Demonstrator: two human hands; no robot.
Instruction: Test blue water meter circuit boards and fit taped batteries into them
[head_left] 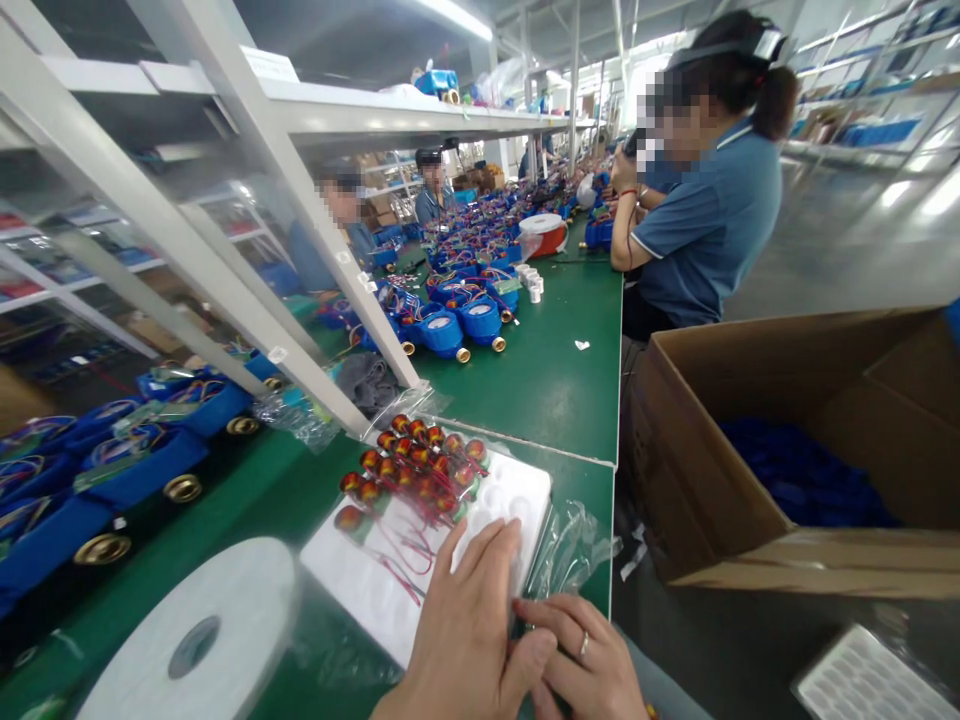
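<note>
green table (555,410); tray (352,575) partly hidden

1. Left hand (466,625): bare, as is the bit of wrist in view.
2. Right hand (592,668): bare apart from one ring (584,643).
3. Ring: slim, shiny, silver-toned band on one finger; finer detail too small to tell.

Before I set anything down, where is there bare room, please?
The widest free patch of green table lies beyond the white tray, right of blue housings, with one white scrap. Crowding the tray are the left hand, right hand and clear plastic.
</note>
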